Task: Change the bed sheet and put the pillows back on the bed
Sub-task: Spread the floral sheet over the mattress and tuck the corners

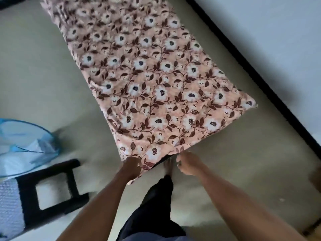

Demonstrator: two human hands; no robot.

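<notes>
A person's left hand [132,169] grips the near corner of a pink flowered sheet [152,80], which stretches away over the pale floor [43,75]. The right hand [188,165], fingers curled, is at the same edge, but its hold on the cloth is unclear. A blue mesh basket [26,145] and a black frame [52,188] stand to the left.

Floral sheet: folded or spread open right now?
Folded, apparently: the floral sheet forms a long narrow strip, and its layers gape at the near end, where the left hand grips it.
</notes>
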